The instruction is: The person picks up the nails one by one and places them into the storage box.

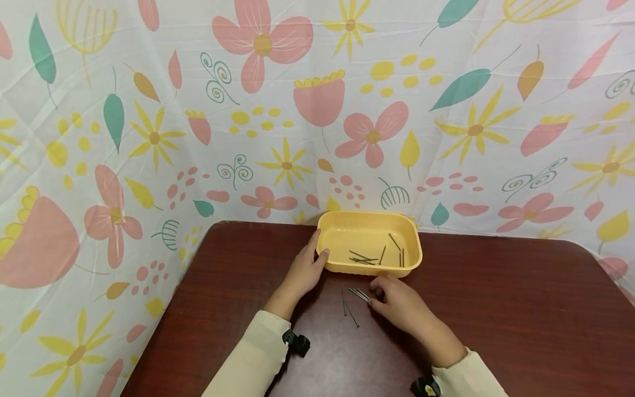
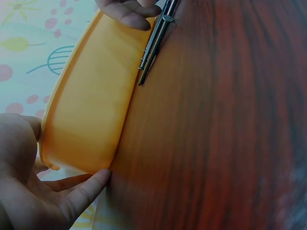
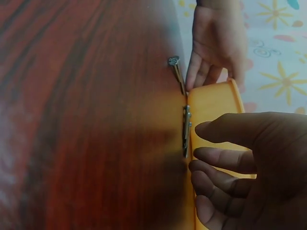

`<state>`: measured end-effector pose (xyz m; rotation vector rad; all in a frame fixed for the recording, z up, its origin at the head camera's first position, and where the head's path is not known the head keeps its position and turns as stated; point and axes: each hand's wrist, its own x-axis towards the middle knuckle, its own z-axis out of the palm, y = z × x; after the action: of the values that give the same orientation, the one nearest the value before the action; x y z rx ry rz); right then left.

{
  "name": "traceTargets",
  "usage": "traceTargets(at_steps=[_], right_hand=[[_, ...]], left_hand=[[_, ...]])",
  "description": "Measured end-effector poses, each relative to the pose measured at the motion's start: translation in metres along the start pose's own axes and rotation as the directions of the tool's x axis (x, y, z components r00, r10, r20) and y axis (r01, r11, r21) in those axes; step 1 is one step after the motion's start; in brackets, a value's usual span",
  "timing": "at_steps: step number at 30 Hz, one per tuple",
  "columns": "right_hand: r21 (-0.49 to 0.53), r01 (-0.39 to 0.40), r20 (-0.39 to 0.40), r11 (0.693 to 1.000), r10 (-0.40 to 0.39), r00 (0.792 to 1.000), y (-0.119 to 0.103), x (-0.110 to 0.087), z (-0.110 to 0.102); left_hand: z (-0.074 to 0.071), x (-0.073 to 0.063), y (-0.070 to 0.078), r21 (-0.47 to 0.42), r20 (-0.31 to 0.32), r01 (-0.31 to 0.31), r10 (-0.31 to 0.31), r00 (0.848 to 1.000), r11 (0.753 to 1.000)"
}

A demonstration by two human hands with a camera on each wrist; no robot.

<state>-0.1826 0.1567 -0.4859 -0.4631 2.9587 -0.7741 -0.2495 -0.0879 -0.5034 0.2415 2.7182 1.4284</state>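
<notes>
A yellow plastic tray (image 1: 342, 268) stands against the back of the table, with several nails (image 1: 364, 259) inside. My left hand (image 1: 302, 273) holds its left end, thumb at the near corner, other fingers along the side. In front of the tray lies a small bunch of nails (image 1: 359, 294), with two loose nails (image 1: 351, 314) to its left. My right hand (image 1: 399, 303) hovers right beside the bunch, fingers bent. In the right wrist view its thumb (image 3: 208, 132) and index finger stand apart, the nails (image 3: 186, 127) beyond their tips.
The dark red-brown table (image 1: 506, 309) has a glossy wood-grain top. A flowered cloth (image 1: 278, 121) hangs behind it and along the left side, close to the tray's far edge. Black straps (image 1: 297, 343) sit on both wrists over light sleeves.
</notes>
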Motion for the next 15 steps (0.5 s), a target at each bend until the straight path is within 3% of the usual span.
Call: traceTargets(at_steps=[15], right_hand=[[-0.006, -0.040, 0.022, 0.999, 0.040, 0.999, 0.0017, 0.0010, 0.0053]], left_hand=[[-0.0002, -0.0007, 0.0011, 0.001, 0.008, 0.010, -0.010, 1.000, 1.000]])
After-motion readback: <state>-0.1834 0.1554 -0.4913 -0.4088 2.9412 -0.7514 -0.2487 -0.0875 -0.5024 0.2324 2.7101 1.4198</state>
